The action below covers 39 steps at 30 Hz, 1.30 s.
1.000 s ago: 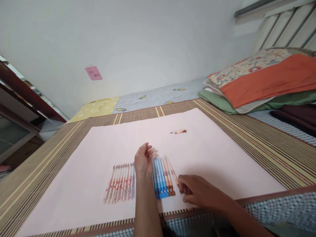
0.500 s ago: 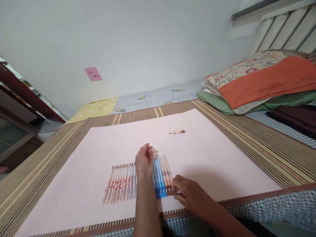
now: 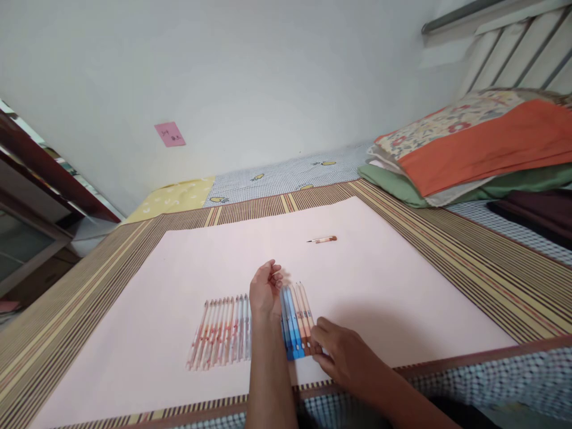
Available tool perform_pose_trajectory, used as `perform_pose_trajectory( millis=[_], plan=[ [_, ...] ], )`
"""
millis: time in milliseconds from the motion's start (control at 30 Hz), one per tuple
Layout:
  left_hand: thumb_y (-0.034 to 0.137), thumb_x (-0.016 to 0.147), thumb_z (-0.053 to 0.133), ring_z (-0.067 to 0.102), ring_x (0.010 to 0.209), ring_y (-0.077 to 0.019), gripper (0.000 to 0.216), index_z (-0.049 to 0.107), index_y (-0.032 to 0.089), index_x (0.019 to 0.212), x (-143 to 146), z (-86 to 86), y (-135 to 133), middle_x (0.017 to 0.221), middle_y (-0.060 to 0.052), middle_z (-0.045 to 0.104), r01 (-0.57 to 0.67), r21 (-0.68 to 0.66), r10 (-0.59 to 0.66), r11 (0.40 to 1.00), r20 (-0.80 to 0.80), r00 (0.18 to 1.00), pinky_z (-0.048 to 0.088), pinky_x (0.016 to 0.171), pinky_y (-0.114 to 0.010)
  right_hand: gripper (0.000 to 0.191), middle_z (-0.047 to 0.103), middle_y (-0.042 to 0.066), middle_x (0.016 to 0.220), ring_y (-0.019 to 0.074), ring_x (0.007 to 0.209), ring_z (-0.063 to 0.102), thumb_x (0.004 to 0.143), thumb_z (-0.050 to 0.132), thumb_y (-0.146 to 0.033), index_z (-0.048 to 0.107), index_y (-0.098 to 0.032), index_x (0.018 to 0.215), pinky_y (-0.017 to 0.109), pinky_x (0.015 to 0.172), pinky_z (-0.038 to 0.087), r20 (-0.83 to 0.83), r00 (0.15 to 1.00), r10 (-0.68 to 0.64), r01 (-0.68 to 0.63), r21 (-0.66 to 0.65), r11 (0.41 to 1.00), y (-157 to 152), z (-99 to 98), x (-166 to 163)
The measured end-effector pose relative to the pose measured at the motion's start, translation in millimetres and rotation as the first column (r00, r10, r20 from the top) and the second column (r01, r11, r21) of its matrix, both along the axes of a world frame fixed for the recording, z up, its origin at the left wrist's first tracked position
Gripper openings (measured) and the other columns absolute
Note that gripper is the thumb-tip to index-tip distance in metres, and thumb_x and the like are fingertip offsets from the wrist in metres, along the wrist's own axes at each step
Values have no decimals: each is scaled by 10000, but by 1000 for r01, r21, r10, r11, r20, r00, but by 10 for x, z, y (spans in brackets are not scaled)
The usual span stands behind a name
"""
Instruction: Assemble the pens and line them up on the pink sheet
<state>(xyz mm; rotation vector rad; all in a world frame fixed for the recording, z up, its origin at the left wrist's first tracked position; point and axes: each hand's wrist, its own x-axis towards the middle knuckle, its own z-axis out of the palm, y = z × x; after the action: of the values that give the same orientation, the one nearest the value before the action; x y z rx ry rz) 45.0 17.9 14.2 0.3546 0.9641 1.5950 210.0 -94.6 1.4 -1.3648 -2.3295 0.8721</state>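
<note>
A row of pens lies side by side on a pale pink sheet [image 3: 393, 286]. Its left part has pens with pink and pale patterned barrels [image 3: 221, 333]. Further right come blue pens [image 3: 292, 325] and peach pens with brown ends [image 3: 306, 313]. My left hand [image 3: 267, 292] hovers over or rests on the middle of the row, hiding some pens. Its fingers are loosely bent and hold nothing visible. At the right end of the row, my right hand [image 3: 342, 351] has thumb and fingers closed around the lower end of the outermost peach pen, which they partly hide.
Above the row, a single pen with a brown end [image 3: 324, 239] lies apart on the sheet. A striped mat [image 3: 451, 256] spreads beneath the sheet. Folded bedding [image 3: 482, 155] is stacked at the right. A pink note [image 3: 170, 134] is on the wall.
My left hand has shifted slightly right over the row, covering a little more of the blue pens. My right hand stays at the right end. The view has moved slightly.
</note>
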Motion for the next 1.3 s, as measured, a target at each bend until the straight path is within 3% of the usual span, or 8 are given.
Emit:
perform_pose_trajectory(
  millis=[233,433,567,667,767,867,1100,1300],
  plan=[
    [236,659,773,540,491,-74,224,705,106,828,4,-3,-7,670,-38,671,1,0,-1,1000,8,1000,344,441,-175,92,594,18,895,165,793,547,812,507,-116,520,-207,822,275,698,357,-30,999,-17,17,13,1000,9,-30,-25],
    [233,644,786,547,504,-76,249,705,105,841,-20,19,-14,680,-39,672,1,-6,-1,1000,15,1000,344,450,-180,123,596,-25,758,149,687,550,790,639,-233,542,-222,865,253,627,374,-164,972,-171,146,-151,978,83,70,162],
    [229,628,794,542,502,-76,263,703,103,840,-33,33,-9,679,-39,671,-3,-1,3,1000,19,1000,345,448,-180,109,625,3,777,171,727,572,886,541,-302,564,-218,820,273,656,408,-177,944,-278,279,-23,960,558,142,486],
    [236,634,794,538,498,-74,256,703,108,836,-6,24,-6,677,-41,672,5,0,-5,1000,27,1000,342,442,-176,152,673,54,996,193,886,602,922,488,-270,625,-205,936,288,756,428,-109,922,-373,385,137,913,1143,126,678],
    [250,644,792,539,500,-73,255,706,110,840,39,-4,0,679,-41,673,26,6,-27,1000,46,999,347,444,-173,242,656,104,1162,224,1047,568,905,481,-160,646,-181,1081,298,829,403,48,875,-482,453,277,848,1700,39,733],
    [260,638,801,548,508,-76,270,708,108,842,72,-29,9,687,-42,673,58,21,-59,998,50,997,357,449,-174,248,659,108,1125,250,1041,545,876,479,-96,668,-189,1005,310,789,373,104,862,-496,446,310,840,2052,-74,694],
    [267,650,800,533,500,-68,248,707,113,821,105,-13,3,677,-40,664,52,9,-52,999,52,997,350,437,-167,183,624,122,1013,229,907,529,884,482,-123,651,-166,827,312,712,329,112,860,-497,434,352,830,2224,-204,698],
    [240,646,793,531,497,-70,252,698,101,835,151,-13,-12,675,-40,661,65,15,-66,998,89,994,349,433,-167,226,657,70,1002,201,905,556,871,467,-102,643,-188,984,292,744,362,31,870,-493,459,315,830,2180,-300,784]
  ],
)
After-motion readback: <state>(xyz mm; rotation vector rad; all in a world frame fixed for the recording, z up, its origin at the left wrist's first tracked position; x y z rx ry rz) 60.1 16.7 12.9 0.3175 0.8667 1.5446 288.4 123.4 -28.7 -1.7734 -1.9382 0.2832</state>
